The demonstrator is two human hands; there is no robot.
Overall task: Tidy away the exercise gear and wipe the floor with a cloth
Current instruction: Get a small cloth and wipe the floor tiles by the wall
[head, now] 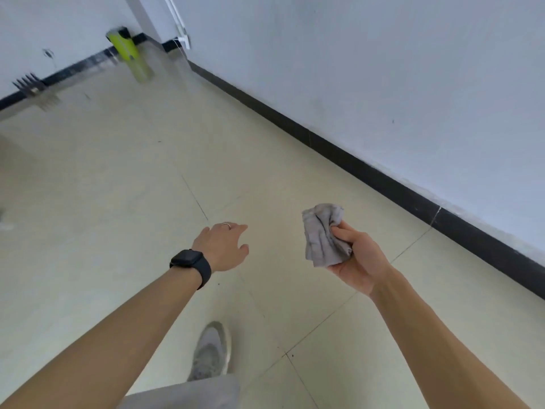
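Now the right hand [358, 261] curls thumb and fingers round a crumpled, creased grey cloth [323, 236], at 3 o'clock from the left hand [225, 246], whose loosely spread fingers hold nothing. Glossy pale floor tiles [118, 187] lie open toward 11 o'clock, where a blurred lime-green cylinder [126, 48] stands by the black skirting [383, 181].

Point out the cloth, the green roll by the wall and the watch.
cloth [323, 234], head view, on its crumpled middle.
green roll [125, 47], head view, on its side, mid-height.
watch [187, 258], head view, on its dark face.
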